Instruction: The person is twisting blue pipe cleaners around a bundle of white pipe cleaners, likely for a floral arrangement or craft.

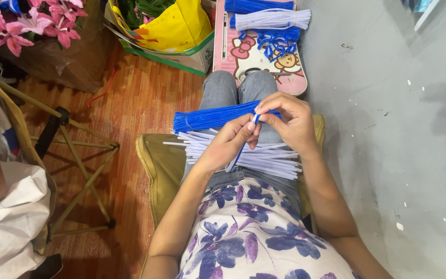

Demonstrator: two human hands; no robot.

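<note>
Left hand (232,140) and right hand (290,121) both closed, pinching one blue-white stem (243,147) above lap, grip near top end, likely for twisting. Stem long axis runs steep, top toward knees. Blue bundle (207,118) and white bundle (254,155) lie crosswise under stem, within reach.

Across your grey denim jeans (222,89) lie a bundle of bright blue fuzzy wire stems (207,118) and, nearer your waist, a spread of pale white fuzzy wire stems (277,160). Your white top with purple and navy flower print (254,232) sits below the jeans. Beyond your knees, the pink cartoon-printed board (256,54) carries more blue and white. Left of the jeans, the floor of reddish-brown striped wood (140,103); right, grey concrete (388,129).
</note>
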